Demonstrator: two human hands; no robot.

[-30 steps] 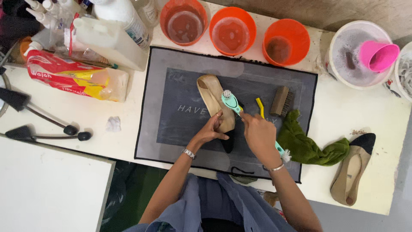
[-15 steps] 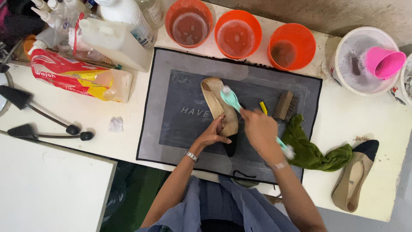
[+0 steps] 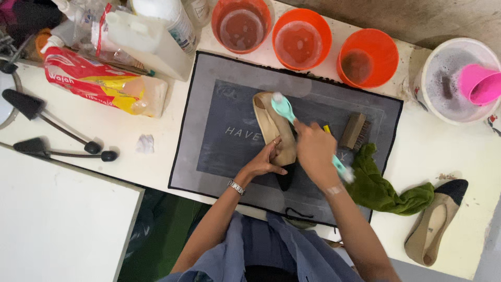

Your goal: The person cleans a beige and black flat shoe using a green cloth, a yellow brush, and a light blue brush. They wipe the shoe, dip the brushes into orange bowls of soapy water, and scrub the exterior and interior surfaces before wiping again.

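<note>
A beige flat shoe with a black toe [image 3: 272, 129] lies on a grey mat [image 3: 209, 151] in the middle of the table. My left hand [image 3: 264, 161] grips the shoe's side near the black toe and holds it down. My right hand [image 3: 313, 150] is closed around a teal long-handled brush [image 3: 283, 109], its head resting on the shoe's heel end. The handle's tail sticks out below my wrist.
Three orange cups [image 3: 301, 37] of murky water line the mat's far edge. A wooden brush [image 3: 353, 131] and green cloth [image 3: 383, 190] lie right of my hands. The matching shoe [image 3: 433, 222], a white bowl with pink cup [image 3: 456, 78], bottles, a red-yellow bag [image 3: 96, 86] and two black shoe trees [image 3: 57, 133] surround the mat.
My right hand has pushed the teal brush up along the shoe toward its heel end. The left hand stays on the shoe near the toe.
</note>
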